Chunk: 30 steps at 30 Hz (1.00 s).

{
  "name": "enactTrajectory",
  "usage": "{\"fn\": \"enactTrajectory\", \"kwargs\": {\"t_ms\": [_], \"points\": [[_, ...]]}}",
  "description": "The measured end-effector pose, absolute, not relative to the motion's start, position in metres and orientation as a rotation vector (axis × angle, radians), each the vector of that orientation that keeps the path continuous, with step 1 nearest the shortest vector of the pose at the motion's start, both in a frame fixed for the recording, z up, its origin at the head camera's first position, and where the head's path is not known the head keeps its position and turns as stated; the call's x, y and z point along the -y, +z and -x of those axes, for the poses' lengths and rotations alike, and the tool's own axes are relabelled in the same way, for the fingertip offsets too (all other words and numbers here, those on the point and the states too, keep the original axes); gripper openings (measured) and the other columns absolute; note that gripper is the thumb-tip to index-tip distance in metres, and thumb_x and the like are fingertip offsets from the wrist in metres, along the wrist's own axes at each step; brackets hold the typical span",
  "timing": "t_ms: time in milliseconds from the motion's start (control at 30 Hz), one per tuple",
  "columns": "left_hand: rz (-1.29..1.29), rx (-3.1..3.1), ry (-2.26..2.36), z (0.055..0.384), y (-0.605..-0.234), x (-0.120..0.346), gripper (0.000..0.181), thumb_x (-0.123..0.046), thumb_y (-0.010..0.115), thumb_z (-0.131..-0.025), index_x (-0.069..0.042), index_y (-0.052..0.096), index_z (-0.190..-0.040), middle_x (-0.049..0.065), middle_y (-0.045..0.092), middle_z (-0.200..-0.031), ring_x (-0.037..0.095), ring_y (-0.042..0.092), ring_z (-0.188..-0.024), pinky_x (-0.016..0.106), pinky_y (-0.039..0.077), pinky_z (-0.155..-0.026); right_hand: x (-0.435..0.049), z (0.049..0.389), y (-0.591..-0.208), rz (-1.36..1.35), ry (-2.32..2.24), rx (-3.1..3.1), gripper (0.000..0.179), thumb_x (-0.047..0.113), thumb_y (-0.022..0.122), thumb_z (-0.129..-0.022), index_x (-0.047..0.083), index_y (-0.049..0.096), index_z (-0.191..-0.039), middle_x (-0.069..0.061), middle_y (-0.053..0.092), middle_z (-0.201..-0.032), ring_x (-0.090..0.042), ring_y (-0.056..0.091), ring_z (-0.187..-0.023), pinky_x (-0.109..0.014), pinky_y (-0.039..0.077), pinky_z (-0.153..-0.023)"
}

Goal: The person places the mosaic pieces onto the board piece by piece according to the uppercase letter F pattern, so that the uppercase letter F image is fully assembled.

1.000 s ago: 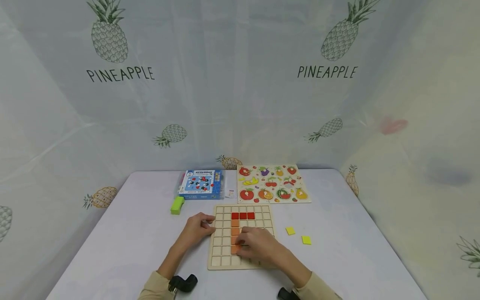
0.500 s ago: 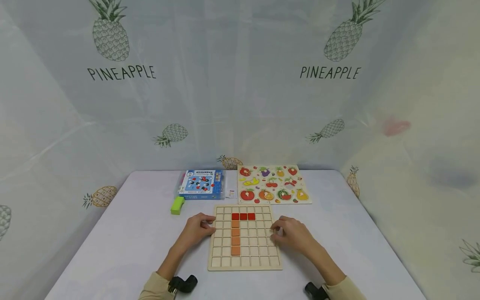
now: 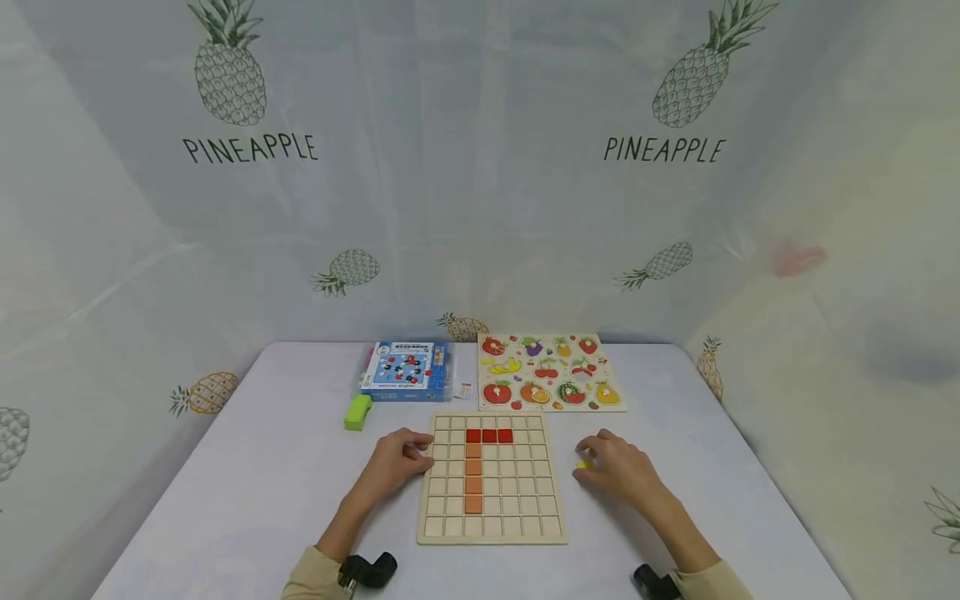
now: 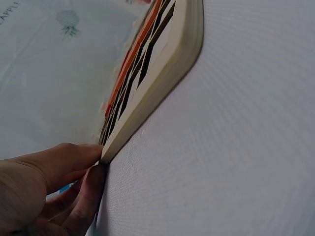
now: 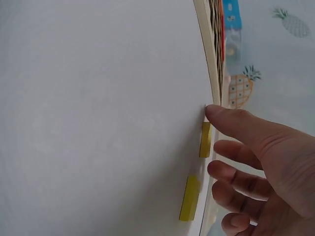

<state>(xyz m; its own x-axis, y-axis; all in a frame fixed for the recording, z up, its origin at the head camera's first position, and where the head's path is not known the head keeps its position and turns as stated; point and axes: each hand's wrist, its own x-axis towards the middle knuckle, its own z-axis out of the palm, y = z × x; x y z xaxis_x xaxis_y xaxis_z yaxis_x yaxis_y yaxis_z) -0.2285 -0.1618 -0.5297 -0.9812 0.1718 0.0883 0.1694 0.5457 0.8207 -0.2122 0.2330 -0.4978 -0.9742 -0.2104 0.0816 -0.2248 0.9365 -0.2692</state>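
Note:
A wooden grid board lies flat on the table, holding a row of three red tiles and a column of several orange tiles. My left hand rests its thumb and fingertips against the board's left edge. To the right of the board, my right hand hovers low with fingers spread around a yellow tile. In the right wrist view, its thumb is close to one yellow tile, and a second yellow tile lies below. That second tile is hidden by the hand in the head view.
Behind the board lies a fruit puzzle board. Farther left are a blue boxed set and a green block. A pineapple-print curtain hangs behind the white table.
My right hand has moved from above the orange tiles, past the board's right edge, to the yellow tiles on the table. My left hand has stayed at the board's left edge.

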Motion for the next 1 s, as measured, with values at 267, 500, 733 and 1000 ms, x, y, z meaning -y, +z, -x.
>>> {"fn": "enactTrajectory", "kwargs": {"t_ms": [267,500,733,1000], "points": [[-0.291,-2.77,1.447,0.227,-0.53,0.162,0.035,-0.011,0.081,-0.079,-0.003,0.072,-0.111,0.008,0.07,-0.097,0.01,0.062,-0.074,0.018,0.05,-0.061,-0.239,0.211,-0.496,-0.289,0.456,3.099,0.034,0.033,0.087,-0.07,0.015,0.073,-0.094,0.005,0.065,-0.08,-0.009,0.054,-0.07,-0.029,0.046,-0.061],[-0.304,-2.75,1.436,0.221,-0.533,0.16,0.036,-0.013,0.08,-0.08,-0.003,0.071,-0.112,0.006,0.069,-0.097,0.009,0.061,-0.074,0.019,0.05,-0.061,-0.242,0.207,-0.497,-0.285,0.435,3.111,0.025,0.03,0.087,-0.07,0.015,0.073,-0.086,0.008,0.06,-0.074,-0.008,0.048,-0.066,-0.026,0.042,-0.06],[-0.327,-2.777,1.431,0.224,-0.533,0.16,0.035,-0.014,0.08,-0.079,-0.005,0.072,-0.112,0.004,0.069,-0.095,0.006,0.061,-0.073,0.019,0.051,-0.061,-0.241,0.208,-0.496,-0.323,0.425,3.076,0.023,0.029,0.086,-0.072,0.016,0.073,-0.084,0.008,0.059,-0.074,-0.007,0.048,-0.065,-0.026,0.042,-0.059],[-0.281,-2.764,1.442,0.228,-0.531,0.161,0.035,-0.013,0.081,-0.078,-0.005,0.072,-0.112,0.006,0.07,-0.097,0.008,0.061,-0.074,0.018,0.05,-0.062,-0.229,0.212,-0.49,-0.403,0.43,3.013,0.022,0.028,0.085,-0.073,0.016,0.074,-0.087,0.009,0.062,-0.078,-0.006,0.052,-0.07,-0.026,0.047,-0.062]]}}
